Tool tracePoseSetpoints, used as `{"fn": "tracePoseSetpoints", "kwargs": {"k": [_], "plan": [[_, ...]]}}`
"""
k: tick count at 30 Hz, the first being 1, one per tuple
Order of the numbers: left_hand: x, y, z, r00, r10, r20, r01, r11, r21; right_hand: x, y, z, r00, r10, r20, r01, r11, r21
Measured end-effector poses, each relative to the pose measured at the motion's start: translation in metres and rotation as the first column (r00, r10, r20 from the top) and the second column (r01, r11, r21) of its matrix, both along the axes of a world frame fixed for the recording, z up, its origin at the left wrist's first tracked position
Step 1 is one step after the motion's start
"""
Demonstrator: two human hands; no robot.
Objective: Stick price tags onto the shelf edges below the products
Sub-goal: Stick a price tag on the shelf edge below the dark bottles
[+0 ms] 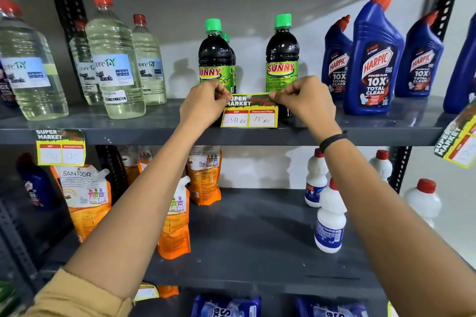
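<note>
Each grip is a pinch on a top corner of one price tag point(249, 110): the left hand point(206, 103) nips the upper left corner between thumb and forefinger, the right hand point(304, 100) nips the upper right the same way, other fingers curled in. Held by both corners, the tag hangs flat and level, which seems meant to line it up squarely before it is pressed down. Its lower edge reaches the front lip of the shelf edge point(360, 136), while the top rises in front of the two Sunny bottles point(282, 59), so it sits higher than a finished tag would. Whether any of it already sticks to the metal I cannot tell. It carries two handwritten prices in white boxes.

Along the same lip, a stuck tag point(60, 147) hangs at the left below the bleach bottles point(114, 59), and another tag point(457, 144) hangs askew at the far right.

Farther back, the Sunny bottles hold dark liquid under green caps, nearly full. The bleach bottles are clear, filled with pale liquid and red-capped. The blue Harpic bottles point(373, 59) are opaque, so their contents stay hidden. One shelf down stand orange Santoor pouches point(85, 195) and white bottles point(331, 216), all sealed.
</note>
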State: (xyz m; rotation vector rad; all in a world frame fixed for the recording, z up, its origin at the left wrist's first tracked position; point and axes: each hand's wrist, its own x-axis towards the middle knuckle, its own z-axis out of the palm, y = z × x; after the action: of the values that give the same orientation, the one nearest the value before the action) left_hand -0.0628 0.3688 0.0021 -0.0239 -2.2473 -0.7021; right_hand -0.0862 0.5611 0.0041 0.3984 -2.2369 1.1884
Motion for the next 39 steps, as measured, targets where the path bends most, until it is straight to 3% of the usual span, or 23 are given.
{"fn": "tracePoseSetpoints", "kwargs": {"k": [7, 17, 28, 39], "plan": [[0.021, 0.005, -0.001, 0.956, -0.166, -0.243, 0.196, 0.975, 0.106, 0.013, 0.015, 0.006, 0.972, 0.125, -0.197, -0.135, 0.990, -0.040], [0.056, 0.010, -0.073, 0.880, -0.160, -0.446, 0.246, 0.959, 0.142, 0.042, 0.027, -0.058, 0.902, 0.148, -0.406, -0.060, 0.973, 0.221], [0.053, 0.012, -0.112, 0.873, -0.075, -0.481, 0.129, 0.988, 0.080, 0.037, 0.029, -0.085, 0.868, 0.188, -0.460, 0.021, 0.911, 0.412], [0.048, 0.015, -0.115, 0.895, -0.012, -0.445, 0.058, 0.994, 0.090, 0.034, 0.026, -0.085, 0.869, 0.139, -0.475, 0.094, 0.896, 0.435]]}}
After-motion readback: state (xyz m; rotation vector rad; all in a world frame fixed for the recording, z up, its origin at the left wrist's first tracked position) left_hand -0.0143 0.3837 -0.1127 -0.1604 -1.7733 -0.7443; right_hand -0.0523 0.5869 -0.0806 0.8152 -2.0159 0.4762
